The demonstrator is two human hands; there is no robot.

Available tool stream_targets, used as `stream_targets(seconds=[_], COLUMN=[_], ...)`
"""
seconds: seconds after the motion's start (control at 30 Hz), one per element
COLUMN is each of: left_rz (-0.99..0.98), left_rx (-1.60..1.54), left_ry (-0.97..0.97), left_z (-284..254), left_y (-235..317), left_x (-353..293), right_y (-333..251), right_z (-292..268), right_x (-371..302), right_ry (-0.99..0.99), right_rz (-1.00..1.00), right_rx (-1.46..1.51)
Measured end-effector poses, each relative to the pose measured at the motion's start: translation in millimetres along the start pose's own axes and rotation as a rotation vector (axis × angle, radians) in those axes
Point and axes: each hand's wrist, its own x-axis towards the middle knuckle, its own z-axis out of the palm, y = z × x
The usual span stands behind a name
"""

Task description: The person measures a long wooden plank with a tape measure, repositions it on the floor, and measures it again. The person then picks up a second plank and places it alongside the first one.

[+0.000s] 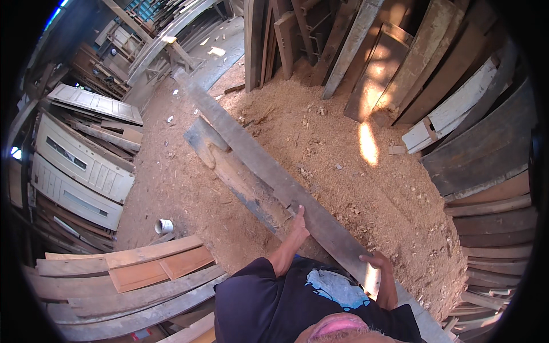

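A long grey-brown wooden plank (pixel 269 163) slants across the middle, from the far left down past my right side. My left hand (pixel 298 226) grips its near edge, the thumb on the upper face and the fingers hidden behind it. Closer to my body, my right hand (pixel 378 262) is closed round the opposite edge with bent fingers. Just left of the plank lies a weathered, rough board (pixel 229 174) with a blue-grey edge, partly hidden by the plank. Whether the two touch I cannot tell.
Wood shavings (pixel 343 177) cover the floor. Boards (pixel 394 74) lean along the far right, with stacked planks (pixel 497 228) at the right. Old white doors (pixel 86 151) lie at the left, near a small white bucket (pixel 164 226). A timber pile (pixel 143 286) stands at the near left.
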Motion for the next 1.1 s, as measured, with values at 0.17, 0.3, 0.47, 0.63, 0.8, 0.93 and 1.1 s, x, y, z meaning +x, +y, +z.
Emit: stream_targets(seconds=[0.17,0.3,0.47,0.63,0.8,0.93,1.1], left_rz=[-0.005,-0.009,-0.003,-0.004,-0.023,-0.012,-0.039], left_rx=[0.003,0.007,-0.010,0.021,0.045,0.066,0.146], left_ry=[0.032,0.059,0.064,0.073,0.110,0.089,0.116], left_z=[-3,-6,-1,18,12,12,14], left_y=[-3,-4,-8,-14,-16,-17,-21], left_x=[18,40,54,60,78,82,96], right_y=[5,19,-7,-1,-33,-33,8], right_z=[-5,-1,-21,-22,-33,-33,-18], right_x=[13,24,11,18,-5,-1,27], right_ry=[-0.089,-0.019,-0.063,-0.064,-0.056,-0.061,-0.112], right_rz=[0.119,0.072,0.123,0.155,0.215,0.202,0.166], right_rx=[-0.030,-0.016,-0.031,0.005,-0.034,-0.033,0.035])
